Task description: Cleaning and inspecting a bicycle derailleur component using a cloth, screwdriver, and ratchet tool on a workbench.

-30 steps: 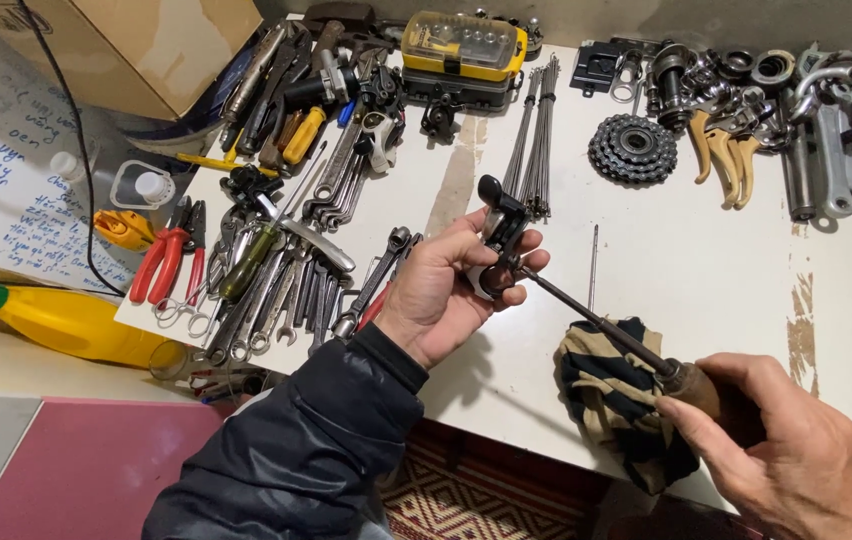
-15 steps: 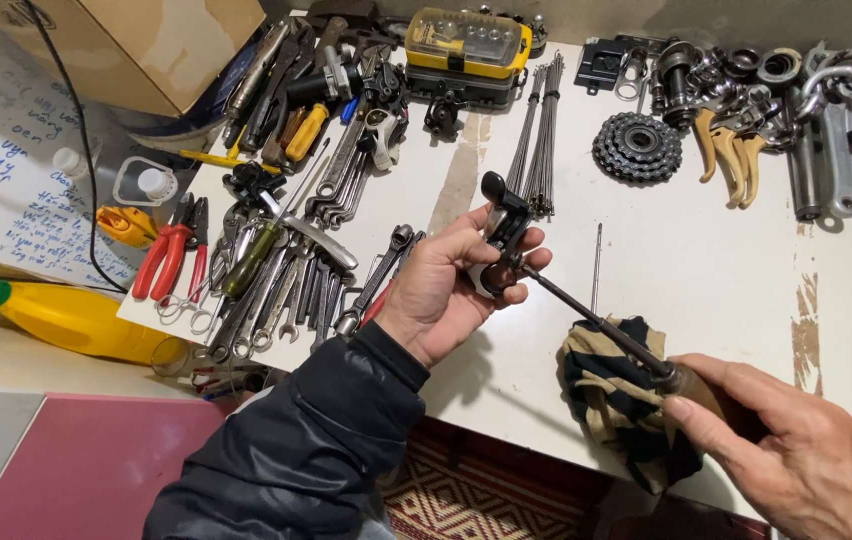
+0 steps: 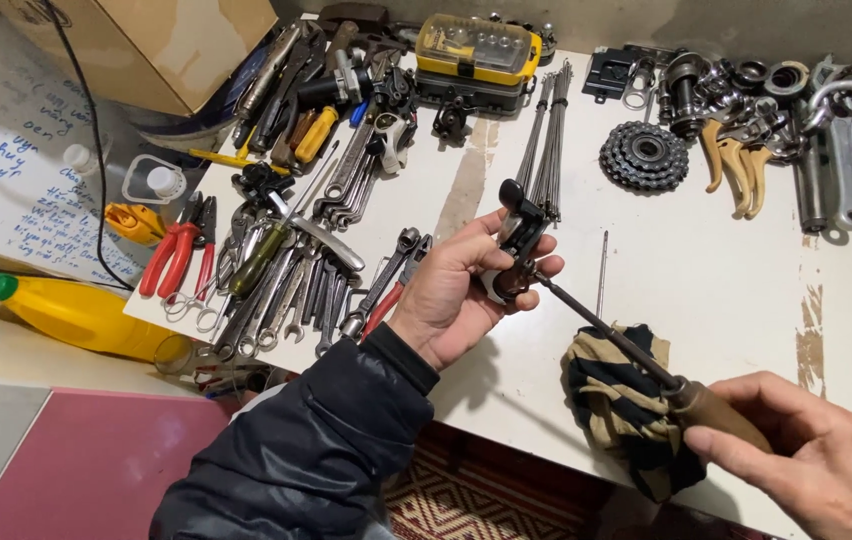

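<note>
Holding small black part [image 3: 514, 245] upright, left hand [image 3: 456, 295]; right hand [image 3: 806, 460] grips screwdriver [image 3: 636, 350], tip up-left.

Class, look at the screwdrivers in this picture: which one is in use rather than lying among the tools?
The wooden-handled screwdriver: the right hand grips it, tip in the small black part held by the left hand. The yellow-handled screwdriver lies in the pile.

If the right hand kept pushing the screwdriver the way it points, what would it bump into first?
Probably the small black metal part held in the left hand. The right hand aims the screwdriver up-left, and its tip already appears to sit against that part.
</note>
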